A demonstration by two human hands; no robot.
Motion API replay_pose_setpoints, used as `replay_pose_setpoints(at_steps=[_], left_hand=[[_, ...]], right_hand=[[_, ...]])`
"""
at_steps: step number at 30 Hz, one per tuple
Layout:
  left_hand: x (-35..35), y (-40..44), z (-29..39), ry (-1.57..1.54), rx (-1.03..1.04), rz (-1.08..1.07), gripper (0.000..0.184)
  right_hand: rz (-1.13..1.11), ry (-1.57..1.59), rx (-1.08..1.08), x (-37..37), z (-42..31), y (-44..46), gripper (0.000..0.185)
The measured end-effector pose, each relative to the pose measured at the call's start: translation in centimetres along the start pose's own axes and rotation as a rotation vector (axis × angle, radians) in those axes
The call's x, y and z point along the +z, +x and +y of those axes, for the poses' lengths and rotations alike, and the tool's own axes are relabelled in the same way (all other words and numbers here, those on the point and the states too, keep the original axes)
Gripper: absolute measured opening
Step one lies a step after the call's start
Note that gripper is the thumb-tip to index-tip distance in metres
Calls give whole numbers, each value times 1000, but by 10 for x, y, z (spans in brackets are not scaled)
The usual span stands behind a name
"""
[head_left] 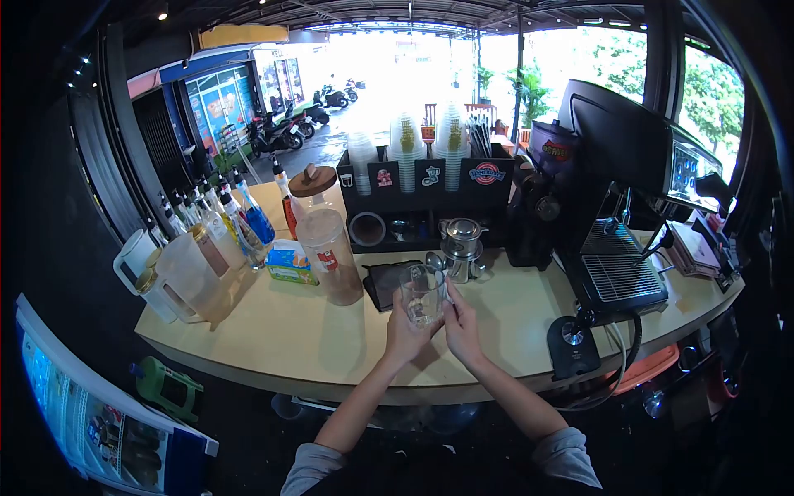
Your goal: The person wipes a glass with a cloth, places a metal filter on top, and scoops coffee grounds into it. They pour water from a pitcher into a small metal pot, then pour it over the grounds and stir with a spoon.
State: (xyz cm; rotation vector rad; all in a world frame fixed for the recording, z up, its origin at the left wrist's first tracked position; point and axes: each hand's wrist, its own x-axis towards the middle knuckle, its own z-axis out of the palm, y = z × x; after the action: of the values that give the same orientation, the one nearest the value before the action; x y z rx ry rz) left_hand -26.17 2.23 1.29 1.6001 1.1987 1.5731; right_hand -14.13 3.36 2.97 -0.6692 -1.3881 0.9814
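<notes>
Over pale counter point(517, 318), near its front edge: clear glass point(422, 299), mouth up, long axis roughly upright, left hand point(405, 337) fingers curled round it. Right hand point(462, 332) pinches spoon point(435, 262), bowl pointing away. Open-fronted room; motorbikes point(277, 134) outside.

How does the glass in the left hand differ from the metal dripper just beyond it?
The glass is clear and see-through; the metal dripper is silver and opaque. The glass is held in the left hand; the metal dripper stands clear of both hands. Both look shiny.
</notes>
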Motion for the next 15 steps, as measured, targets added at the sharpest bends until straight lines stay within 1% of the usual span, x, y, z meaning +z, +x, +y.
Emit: replay_pose_setpoints(at_steps=[1, 5, 7, 8, 10, 11, 13, 14, 15], left_hand=[[1, -2, -4, 100, -10, 66, 80], [10, -7, -13, 115, 49, 120, 85], [10, -12, -15, 144, 106, 108, 88], [8, -14, -20, 147, 103, 112, 88], [9, -15, -32, 124, 44, 89, 90], [11, -16, -33, 122, 43, 88, 90], [14, -19, -29, 187, 7, 99, 89], [14, -21, -30, 188, 7, 98, 89], [15, -24, -30, 188, 11, 90, 90]], right_hand=[[-3, -3, 106, 1, -1, -4, 41], [10, -33, 42, -10, 30, -1, 42], [-12, 90, 138, -21, 27, 8, 36], [-16, 92, 141, -24, 26, 11, 36], [40, -23, 35, -28, -2, 19, 34], [40, -25, 36, -27, -14, 23, 34], [-214, -415, -350, -23, -29, 29, 34], [-213, -414, -349, -22, -29, 30, 34], [-414, -541, -389, -21, -28, 31, 33]])
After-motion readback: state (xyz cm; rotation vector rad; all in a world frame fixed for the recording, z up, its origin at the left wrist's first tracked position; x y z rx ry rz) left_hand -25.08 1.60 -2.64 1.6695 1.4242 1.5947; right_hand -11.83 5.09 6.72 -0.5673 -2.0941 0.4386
